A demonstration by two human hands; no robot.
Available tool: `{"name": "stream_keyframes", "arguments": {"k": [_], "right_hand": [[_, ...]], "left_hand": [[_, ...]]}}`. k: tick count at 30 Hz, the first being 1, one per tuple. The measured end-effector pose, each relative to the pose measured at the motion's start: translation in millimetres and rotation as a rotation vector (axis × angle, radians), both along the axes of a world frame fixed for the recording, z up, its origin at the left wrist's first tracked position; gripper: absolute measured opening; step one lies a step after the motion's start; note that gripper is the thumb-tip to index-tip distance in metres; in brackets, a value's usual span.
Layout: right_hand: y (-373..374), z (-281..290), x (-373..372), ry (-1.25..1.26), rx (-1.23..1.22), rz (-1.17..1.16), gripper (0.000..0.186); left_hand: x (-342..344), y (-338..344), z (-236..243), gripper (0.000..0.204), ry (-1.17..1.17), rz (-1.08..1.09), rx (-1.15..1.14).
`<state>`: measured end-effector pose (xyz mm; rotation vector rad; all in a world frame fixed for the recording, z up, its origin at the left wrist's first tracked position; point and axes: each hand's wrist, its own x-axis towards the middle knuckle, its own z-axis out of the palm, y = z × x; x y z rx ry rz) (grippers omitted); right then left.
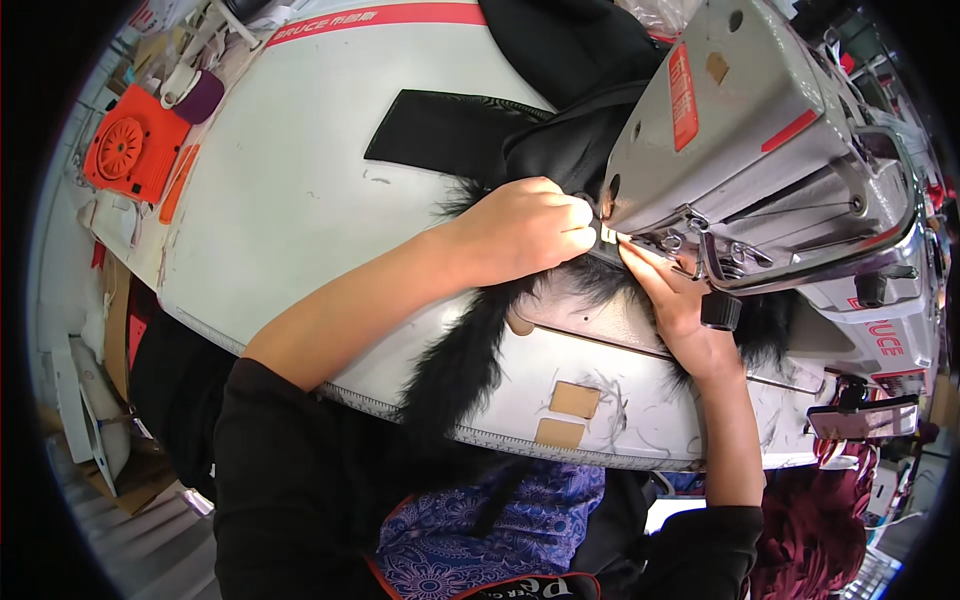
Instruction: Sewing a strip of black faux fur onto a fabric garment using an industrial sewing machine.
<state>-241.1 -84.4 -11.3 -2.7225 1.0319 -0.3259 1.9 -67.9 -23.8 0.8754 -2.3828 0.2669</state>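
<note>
A grey sewing machine (735,110) stands at the right, its needle area lit between my hands. My left hand (525,232) is closed on black fabric (560,150) just left of the needle. The fingers of my right hand (672,300) stretch toward the lit spot from the near right and lie on the work; its far side is partly hidden by the machine. From under my left hand, a strip of black fur trim (460,360) hangs toward the table's front edge. More fur shows under and beside my right hand. A flat black fabric panel reaches left across the white table (290,180).
Two tan patches (574,400) lie near the front edge, with loose black fluff beside them. An orange plastic case with a round grille (122,147) and a purple thread spool (200,97) stand at the far left. A phone (862,418) is mounted at the right.
</note>
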Motion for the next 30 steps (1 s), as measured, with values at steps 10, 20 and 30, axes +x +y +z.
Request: {"name": "stream_keyframes", "arguments": {"k": [10,20,30], "right_hand": [[-3.1,-7.2,-5.5,-0.120,0.049,-0.012,0.050],[-1.0,-3.5,-2.8,-0.077,0.221,-0.057,0.059],[4.1,4.8,3.4,0.100,-0.157,0.074,0.056]], "left_hand": [[-0.9,-0.1,2.6,0.010,0.021,-0.010,0.011],[-0.4,-0.3,-5.3,0.011,-0.035,-0.018,-0.096],[2.7,1.1,1.3,0.015,-0.055,-0.008,-0.014]]}}
